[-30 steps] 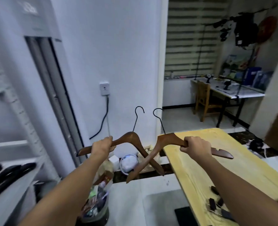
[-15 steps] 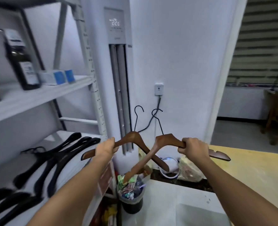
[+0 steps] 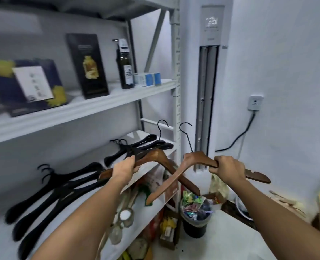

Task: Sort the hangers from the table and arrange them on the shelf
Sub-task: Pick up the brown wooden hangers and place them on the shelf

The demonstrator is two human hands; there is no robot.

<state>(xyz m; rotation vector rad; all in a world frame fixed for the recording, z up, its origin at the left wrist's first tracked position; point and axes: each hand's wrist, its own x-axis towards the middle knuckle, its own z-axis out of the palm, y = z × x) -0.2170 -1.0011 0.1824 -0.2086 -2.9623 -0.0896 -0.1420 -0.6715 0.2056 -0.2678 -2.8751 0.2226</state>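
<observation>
Room: a white-walled corner, with a white metal shelf (image 3: 99, 107) whose front post (image 3: 177, 91) rises mid-frame.
Right of the post: a tower air conditioner (image 3: 210, 72) stands just beside it; a wall socket (image 3: 255, 103) and its dark cable are farther right.
Left of the post, upper board: a dark bottle (image 3: 125, 66), small blue-and-white boxes (image 3: 146, 79) and dark gift boxes (image 3: 87, 66).
Left of the post, lower board: black hangers (image 3: 61, 186) lie in two bunches.
Foot of the post: a full waste bin (image 3: 195, 214).
Left hand (image 3: 124, 168): fingers wrapped around one arm of a wooden hanger (image 3: 155, 155), held in the air left of the post, above the lower board.
Right hand (image 3: 228, 166): clenched on one arm of a second wooden hanger (image 3: 196, 158), right of the post.
Hangers: hooks up, and their inner arms cross in front of the post.
</observation>
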